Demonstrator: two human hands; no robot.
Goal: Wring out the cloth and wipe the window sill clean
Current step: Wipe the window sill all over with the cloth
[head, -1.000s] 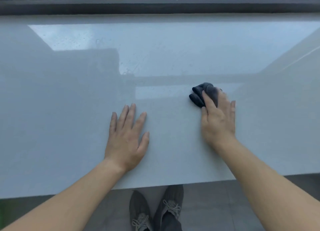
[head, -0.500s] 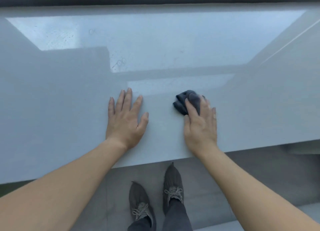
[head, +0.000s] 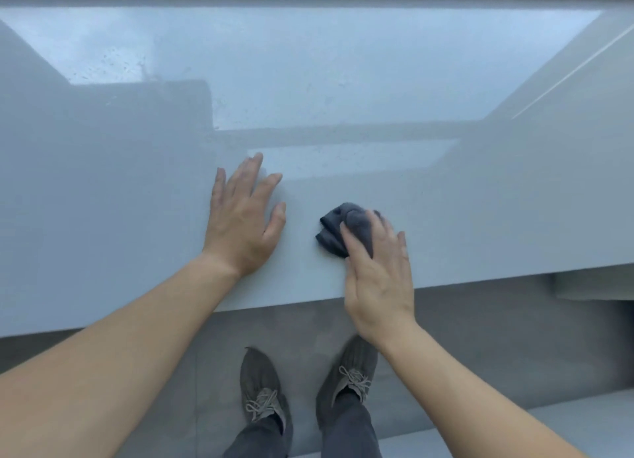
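Now, head view only. Left hand [head: 242, 224] lies flat on the window sill [head: 103, 217], fingers straight and a little spread, holding nothing; it looks like a brace. Right hand [head: 377, 279] is just beside it, laid over the cloth [head: 338, 229]. The fingers run fairly straight across the top with the thumb along the near side, so the hand presses down rather than clenches. The heel of that hand overhangs the sill's near edge.

Cloth: dark grey, bunched into a wad, on the sill under and just beyond the right fingertips, its left part poking out toward the left hand. The two are apart.

Progress, as a judgement: the cloth is on the surface and no drips or puddle show around it, so wringing looks done and wiping is the step in hand. The strip around both hands reads as even and unmarked. Beyond the left hand, far toward the window frame, specks [head: 116, 66] show in the bright reflection, so that far stretch probably remains to be wiped. Glare hides the state of the sill out past the right hand.

Below the hands: floor and two grey shoes [head: 262, 389].
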